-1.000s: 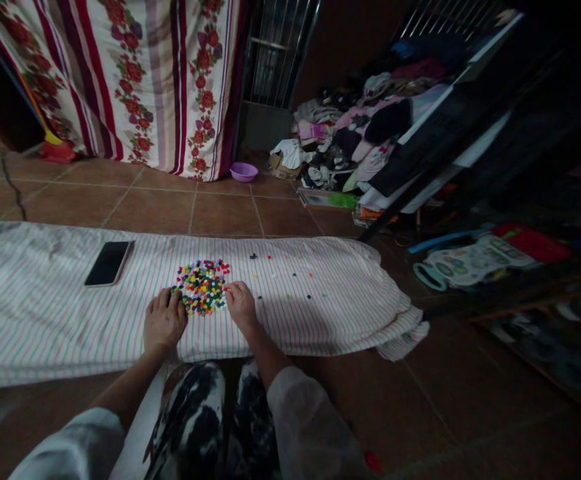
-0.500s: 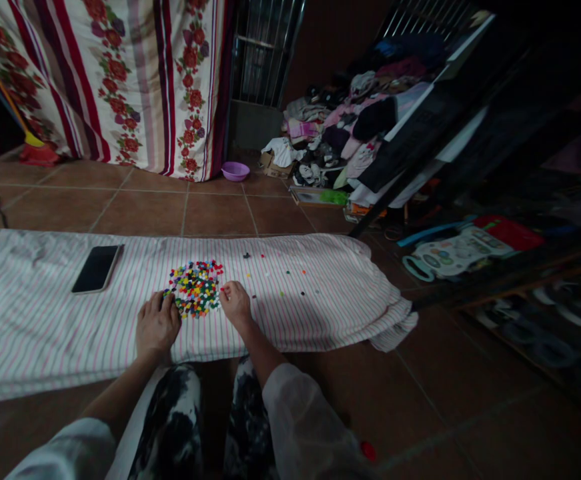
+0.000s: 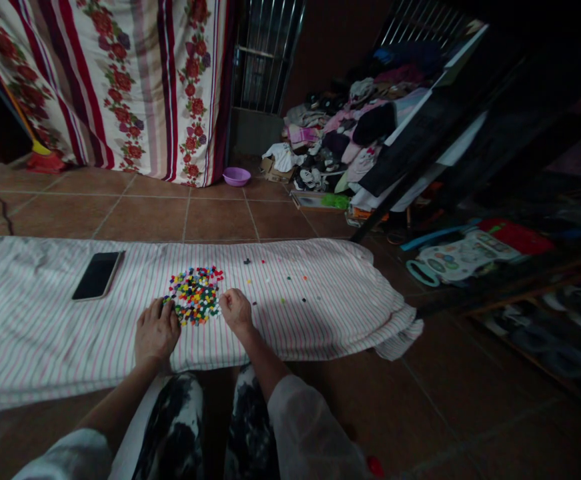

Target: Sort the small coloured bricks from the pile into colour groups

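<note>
A pile of small, many-coloured pieces (image 3: 195,293), like tiny beads or tiles, lies on a striped cloth (image 3: 45,333). At the pile's left edge, my left hand (image 3: 157,330) rests palm down with its fingers stretched out, the fingertips touching the nearest pieces. My right hand (image 3: 236,311) is at the right edge, its fingers curled together in a pinch; whatever they may hold is hidden. Several single pieces are spread apart to the right, among them a black one (image 3: 304,300), an orange one (image 3: 305,278) and a dark cluster (image 3: 247,262).
A phone (image 3: 97,275) lies on the cloth left of the pile. Across the tiled floor are a purple basin (image 3: 237,177), a floral curtain (image 3: 145,93) and a heap of clothes (image 3: 345,130). A dark rack (image 3: 420,160) stands at the right.
A red piece showed at my right fingertips before and is out of sight now; those fingers are curled in more. My left hand stays by the pile. The whole view has shifted slightly.
</note>
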Demonstrator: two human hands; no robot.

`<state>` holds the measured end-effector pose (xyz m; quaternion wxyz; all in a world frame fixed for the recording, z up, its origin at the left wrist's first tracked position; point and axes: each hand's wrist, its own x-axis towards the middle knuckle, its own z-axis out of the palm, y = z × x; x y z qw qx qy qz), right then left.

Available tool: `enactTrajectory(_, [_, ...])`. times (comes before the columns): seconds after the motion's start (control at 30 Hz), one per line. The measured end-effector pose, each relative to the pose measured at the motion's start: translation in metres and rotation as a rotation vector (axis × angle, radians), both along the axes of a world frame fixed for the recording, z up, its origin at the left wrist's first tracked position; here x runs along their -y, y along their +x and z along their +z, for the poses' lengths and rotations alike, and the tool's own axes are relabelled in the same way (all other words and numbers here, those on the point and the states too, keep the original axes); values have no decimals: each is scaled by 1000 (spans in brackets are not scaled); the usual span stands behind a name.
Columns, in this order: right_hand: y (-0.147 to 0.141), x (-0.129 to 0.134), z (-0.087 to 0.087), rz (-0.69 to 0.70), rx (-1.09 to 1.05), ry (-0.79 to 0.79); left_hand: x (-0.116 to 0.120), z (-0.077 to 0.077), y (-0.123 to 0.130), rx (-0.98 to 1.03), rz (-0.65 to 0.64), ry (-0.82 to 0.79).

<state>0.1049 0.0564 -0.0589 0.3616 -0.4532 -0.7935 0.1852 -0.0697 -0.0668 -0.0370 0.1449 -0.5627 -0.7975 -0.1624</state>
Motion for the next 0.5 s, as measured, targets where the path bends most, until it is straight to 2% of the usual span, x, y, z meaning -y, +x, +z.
enactTrajectory(0.2, [3,-8,1,17,-42,-9,0,2,1,-5,16,-32])
enactTrajectory(0.33, [5,-19,10,20,-106,-25,0,2,0,-14,10,-24])
enactTrajectory(0.5, [12,-44,25,-62,-87,-73,-1,-1,-1,-34,-7,-3])
